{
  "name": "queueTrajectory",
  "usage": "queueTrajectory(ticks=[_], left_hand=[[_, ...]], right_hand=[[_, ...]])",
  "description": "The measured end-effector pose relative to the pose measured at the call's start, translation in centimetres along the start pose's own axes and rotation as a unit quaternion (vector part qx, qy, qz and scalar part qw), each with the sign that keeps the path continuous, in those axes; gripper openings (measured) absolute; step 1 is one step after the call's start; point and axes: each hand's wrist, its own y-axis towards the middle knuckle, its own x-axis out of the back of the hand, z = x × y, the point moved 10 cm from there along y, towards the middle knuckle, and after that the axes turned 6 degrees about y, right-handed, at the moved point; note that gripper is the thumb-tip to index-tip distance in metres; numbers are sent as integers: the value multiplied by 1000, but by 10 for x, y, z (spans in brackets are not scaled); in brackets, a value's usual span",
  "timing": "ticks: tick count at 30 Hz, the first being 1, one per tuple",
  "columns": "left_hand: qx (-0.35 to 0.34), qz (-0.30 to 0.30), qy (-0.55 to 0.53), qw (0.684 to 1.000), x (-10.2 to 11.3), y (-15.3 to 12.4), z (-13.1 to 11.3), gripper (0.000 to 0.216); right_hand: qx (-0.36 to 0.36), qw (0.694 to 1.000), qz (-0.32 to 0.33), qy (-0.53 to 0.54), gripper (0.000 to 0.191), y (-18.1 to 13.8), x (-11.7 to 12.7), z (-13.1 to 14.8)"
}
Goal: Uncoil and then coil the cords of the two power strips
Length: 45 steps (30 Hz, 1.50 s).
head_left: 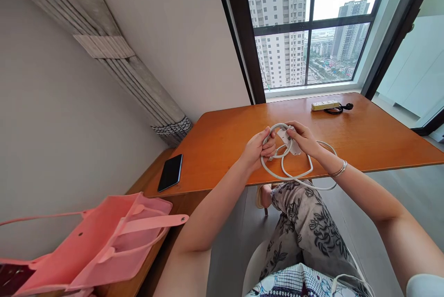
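Pinching loops of white cable (294, 178), the left hand (259, 148) and right hand (302, 137) hold it over the table (222, 139) near its front edge. Its long axis runs sideways, loose loops reaching rightward.

silver bangles (341, 170) | grey trousers (305, 223), black floral print | pale sleeve (425, 286)

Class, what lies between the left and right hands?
Loops of white cable and a white piece I cannot identify lie between the left hand and right hand in the head view.
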Motion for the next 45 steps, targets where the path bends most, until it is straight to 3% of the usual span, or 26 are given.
queueTrajectory(ticks=[8,15,20,21,22,24,26,28,31,36,40,43,45], left_hand=[[13,-8,-13,1000,3,6,4,39],[21,57,-35,998,-6,2,5,39],[-31,49,-49,997,-1,-3,-11,40],[-44,42,-55,997,1,-4,-16,40],[-55,36,-61,996,3,-4,-21,39],[-66,27,-70,995,6,-4,-27,39],[-69,25,-73,995,8,-4,-29,39],[-71,32,-67,995,9,-6,-30,37],[-63,61,-30,996,5,-11,-23,31],[-8,161,52,986,-12,-16,4,15],[28,234,82,968,-20,-17,22,16],[41,256,103,960,-20,-18,27,24],[52,262,122,956,-21,-19,29,28]], right_hand=[[62,996,0,-66,42,-5,-4,24],[48,993,-11,-110,37,-7,-7,13],[89,973,-139,-160,41,-42,11,34],[87,975,-125,-163,39,-48,9,38],[74,982,-72,-155,37,-52,1,40],[-3,986,127,-110,36,-60,-29,31],[-129,935,325,-49,45,-81,-53,15],[-235,882,409,-10,56,-95,-52,1],[-282,879,383,-36,62,-77,-23,-19],[-220,898,294,-242,59,-22,20,-30],[-145,875,291,-358,49,0,12,-7],[-163,876,301,-341,38,1,5,4],[-195,882,313,-292,42,-1,3,7]])
